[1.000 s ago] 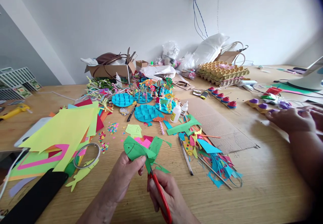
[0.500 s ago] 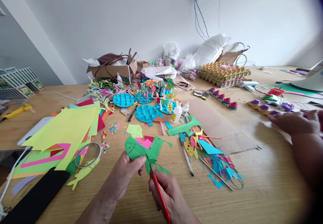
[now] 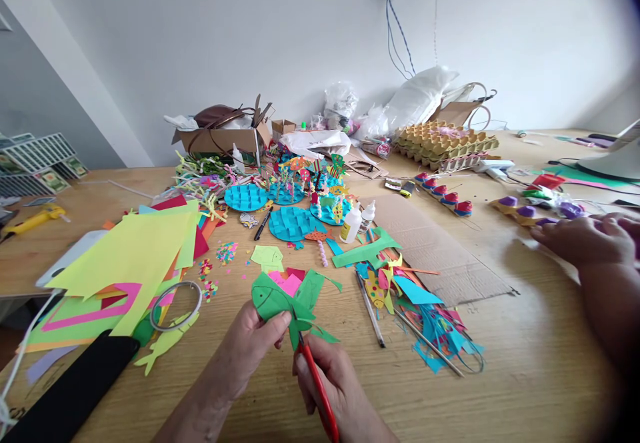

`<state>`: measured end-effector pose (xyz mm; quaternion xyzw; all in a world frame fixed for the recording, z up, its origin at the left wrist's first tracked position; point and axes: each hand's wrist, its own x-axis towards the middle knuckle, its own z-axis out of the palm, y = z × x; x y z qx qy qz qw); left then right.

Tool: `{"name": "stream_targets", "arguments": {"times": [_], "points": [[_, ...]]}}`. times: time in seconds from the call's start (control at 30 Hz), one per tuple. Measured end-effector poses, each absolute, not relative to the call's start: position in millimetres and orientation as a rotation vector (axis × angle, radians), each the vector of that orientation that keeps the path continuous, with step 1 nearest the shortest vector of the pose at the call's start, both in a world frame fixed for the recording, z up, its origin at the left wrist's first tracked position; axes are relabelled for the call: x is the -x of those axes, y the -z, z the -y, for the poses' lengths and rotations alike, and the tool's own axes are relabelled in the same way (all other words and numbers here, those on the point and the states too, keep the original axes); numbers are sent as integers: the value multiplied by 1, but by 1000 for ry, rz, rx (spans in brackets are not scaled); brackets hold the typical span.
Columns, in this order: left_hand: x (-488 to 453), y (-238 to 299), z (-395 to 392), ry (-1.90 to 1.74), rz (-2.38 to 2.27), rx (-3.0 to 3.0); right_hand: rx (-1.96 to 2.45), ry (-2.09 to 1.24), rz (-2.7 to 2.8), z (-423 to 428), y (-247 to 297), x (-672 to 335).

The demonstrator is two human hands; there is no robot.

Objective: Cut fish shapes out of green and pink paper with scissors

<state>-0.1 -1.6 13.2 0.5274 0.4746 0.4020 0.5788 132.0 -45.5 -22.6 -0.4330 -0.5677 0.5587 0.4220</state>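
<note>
Between thumb and fingers, my left hand (image 3: 260, 336) pinches a green paper fish (image 3: 267, 296) with a drawn eye and gill line. My right hand (image 3: 327, 370) is closed round red-handled scissors (image 3: 320, 390), whose blades meet the paper by the fish's tail. Just behind the fish lie another piece of green paper (image 3: 313, 290) with pencil lines and some pink paper (image 3: 287, 283). A pale yellow-green paper (image 3: 267, 256) with a drawn fish rests farther back. To the left, a cut-out yellow-green fish (image 3: 165, 346) lies partly under a roll of tape (image 3: 176, 306).
Coloured paper sheets (image 3: 130, 250) are piled at left beside a black strap-like object (image 3: 75, 390). Glue bottles (image 3: 351, 224), blue discs (image 3: 295, 223) and a cardboard sheet (image 3: 435, 256) stand or lie ahead. Paper scraps (image 3: 435, 330) lie at right, and another person's hand (image 3: 583, 240) is at far right.
The green fish has shifted slightly to the right and turned a little in my left hand. The scissor blades have moved slightly at the tail.
</note>
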Motion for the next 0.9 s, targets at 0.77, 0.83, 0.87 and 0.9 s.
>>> {"name": "stream_targets", "arguments": {"times": [0.77, 0.83, 0.87, 0.9], "points": [[3, -13, -1, -888, -1157, -1279, 1180, -1255, 1514, 47, 37, -134], [4, -12, -1, -902, -1174, -1275, 1179, -1253, 1504, 46, 37, -133], [4, -12, -1, -907, -1178, -1270, 1175, -1253, 1501, 46, 36, -133], [4, -12, -1, -913, -1179, -1269, 1169, -1258, 1501, 46, 35, -133]]}}
